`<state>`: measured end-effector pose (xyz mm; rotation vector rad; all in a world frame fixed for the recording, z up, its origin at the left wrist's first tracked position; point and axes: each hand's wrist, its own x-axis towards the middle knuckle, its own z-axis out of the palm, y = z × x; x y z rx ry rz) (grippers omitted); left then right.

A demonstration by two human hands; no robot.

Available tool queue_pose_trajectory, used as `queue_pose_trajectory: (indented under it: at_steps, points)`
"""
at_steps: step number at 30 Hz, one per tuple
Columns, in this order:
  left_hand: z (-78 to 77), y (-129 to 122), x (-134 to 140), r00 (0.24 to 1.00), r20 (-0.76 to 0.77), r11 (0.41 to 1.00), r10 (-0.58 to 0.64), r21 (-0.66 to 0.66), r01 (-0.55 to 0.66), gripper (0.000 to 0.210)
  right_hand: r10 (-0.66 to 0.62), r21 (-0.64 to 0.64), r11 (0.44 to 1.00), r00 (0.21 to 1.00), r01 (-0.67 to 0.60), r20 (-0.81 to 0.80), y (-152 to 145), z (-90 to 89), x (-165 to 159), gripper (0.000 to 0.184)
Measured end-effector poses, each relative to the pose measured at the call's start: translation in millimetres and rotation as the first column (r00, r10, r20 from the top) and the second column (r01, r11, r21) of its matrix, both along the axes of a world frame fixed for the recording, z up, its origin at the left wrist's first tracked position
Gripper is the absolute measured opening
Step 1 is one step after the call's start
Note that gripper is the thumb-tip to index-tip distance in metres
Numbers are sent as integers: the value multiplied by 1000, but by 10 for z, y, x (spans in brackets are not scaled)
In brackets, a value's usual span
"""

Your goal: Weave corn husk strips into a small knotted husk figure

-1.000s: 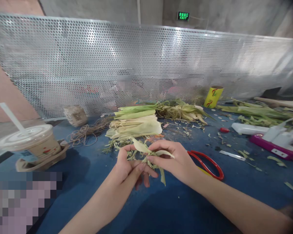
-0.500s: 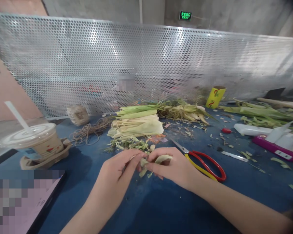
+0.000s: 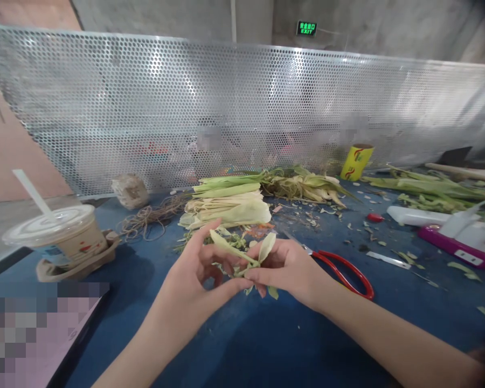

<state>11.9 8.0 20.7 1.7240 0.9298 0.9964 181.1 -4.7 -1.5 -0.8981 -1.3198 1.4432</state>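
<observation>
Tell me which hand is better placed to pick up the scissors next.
Probably the right hand: the scissors lie just beside it, while the left hand would have to reach across. One drawback: the right hand pinches the pale leafy piece, which it would likely have to release first.

Held leaf piece (image 3: 236,251): pale green. Scissors (image 3: 320,255): red-handled. Tabletop (image 3: 267,345): blue. Tube (image 3: 356,163): yellow, red marks. Panel (image 3: 242,91): silver, round-hole grid.

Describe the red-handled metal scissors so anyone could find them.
On the blue tabletop, find the bare right hand. Partly hidden just right of it lie the scissors; a large open loop distinguishes them from the small solid red piece beyond.
</observation>
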Motion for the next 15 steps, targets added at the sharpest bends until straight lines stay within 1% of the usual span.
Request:
queue_pose_trajectory:
  at_steps: [2, 4, 6, 8, 10, 11, 12, 13, 15]
  points:
    - [-11, -10, 18, 999, -21, 999, 43, 2, -43, 83, -6, 3, 1000, 1000, 6, 18, 1, 5, 1, 18]
    - [-17, -18, 31, 995, -51, 996, 91, 12, -90, 85, -3, 11, 1000, 1000, 3, 30, 0, 13, -4, 15]
    - [-16, -23, 42, 990, -91, 994, 112, 3, -113, 85, -8, 6, 1000, 999, 7, 43, 0, 20, -12, 11]
    - [-3, -22, 46, 989, -108, 993, 99, -52, -105, 85, -52, 25, 998, 998, 51, 34, 4, 27, -14, 11]
    - [17, -12, 33, 991, -117, 987, 57, -145, -74, 85, -104, 50, 993, 995, 103, 11, 12, 31, -6, 13]
    - [27, -3, 21, 991, -127, 982, 33, -178, -56, 83, -108, 55, 993, 994, 107, 2, 19, 31, 1, 14]
    - [36, 6, 5, 989, -145, 982, 6, -187, -34, 76, -89, 50, 995, 996, 89, -3, 26, 30, 11, 14]
    - [43, 16, -11, 984, -174, 985, -27, -173, -4, 63, -55, 33, 998, 998, 55, -4, 34, 27, 22, 14]
    - [53, 31, -41, 971, -230, 993, -72, -107, 48, 25, 15, 7, 1000, 1000, -15, -26, 50, 18, 44, 15]
